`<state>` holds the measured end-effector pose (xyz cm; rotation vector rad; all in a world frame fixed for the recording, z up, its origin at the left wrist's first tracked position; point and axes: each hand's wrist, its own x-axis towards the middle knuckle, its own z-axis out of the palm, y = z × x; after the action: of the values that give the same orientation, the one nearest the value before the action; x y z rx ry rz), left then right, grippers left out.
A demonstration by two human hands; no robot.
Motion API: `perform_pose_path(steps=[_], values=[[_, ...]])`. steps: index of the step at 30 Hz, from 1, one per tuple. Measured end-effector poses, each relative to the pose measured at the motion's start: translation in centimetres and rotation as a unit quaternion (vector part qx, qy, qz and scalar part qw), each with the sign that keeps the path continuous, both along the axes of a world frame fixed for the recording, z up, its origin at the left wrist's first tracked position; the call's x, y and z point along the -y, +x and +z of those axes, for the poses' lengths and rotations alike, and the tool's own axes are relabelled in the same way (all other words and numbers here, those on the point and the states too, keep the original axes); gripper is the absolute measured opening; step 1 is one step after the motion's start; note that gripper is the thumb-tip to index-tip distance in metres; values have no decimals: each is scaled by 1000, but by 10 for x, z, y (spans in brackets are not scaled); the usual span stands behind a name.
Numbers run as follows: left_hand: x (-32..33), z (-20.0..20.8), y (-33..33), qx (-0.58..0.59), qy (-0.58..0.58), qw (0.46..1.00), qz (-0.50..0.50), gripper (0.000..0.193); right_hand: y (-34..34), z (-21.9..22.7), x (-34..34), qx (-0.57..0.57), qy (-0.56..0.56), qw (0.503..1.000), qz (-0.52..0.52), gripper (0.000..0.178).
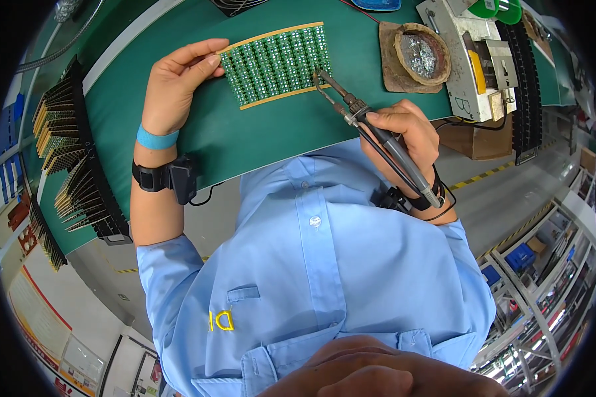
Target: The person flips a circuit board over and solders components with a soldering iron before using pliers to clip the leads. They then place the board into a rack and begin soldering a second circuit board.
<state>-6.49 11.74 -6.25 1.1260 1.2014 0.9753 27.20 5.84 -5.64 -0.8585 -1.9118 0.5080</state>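
Observation:
A green circuit board panel with tan edge strips and rows of small shiny joints lies on or just over the green mat. My left hand pinches its left edge between thumb and fingers. In my right hand is a soldering iron with a grey handle, held like a pen. Its tip, with a thin curved tube beside it, meets the panel near the right end of the lower strip. Whether the tip touches a joint is too small to tell.
Right of the panel, a round bowl with silvery bits sits on a brown pad. Beyond it stands a white metal box. Black racks packed with boards line the left side. The green bench ends in front of my body.

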Motion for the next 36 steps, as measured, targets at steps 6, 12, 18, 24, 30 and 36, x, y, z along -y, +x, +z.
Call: perform_pose_path(steps=[6,12,18,24,30,36], values=[[0,-1,0,1,3,1000,1,26,1,0,-2,2,2,1000,13,31],[0,-1,1,4,2,1000,1,26,1,2,-3,-4,6,1000,14,29],[-2,-1,1,0,1,1000,0,26,9,10,6,-9,-22,1000,1,28],[-1,0,2,-1,-10,1000,7,27,35,10,23,-37,-19,992,-121,27],[-2,0,2,0,-18,1000,11,28,53,-4,24,-48,95,963,-248,30],[-2,-1,1,-6,-20,1000,13,28,39,8,32,12,11,997,-71,34]])
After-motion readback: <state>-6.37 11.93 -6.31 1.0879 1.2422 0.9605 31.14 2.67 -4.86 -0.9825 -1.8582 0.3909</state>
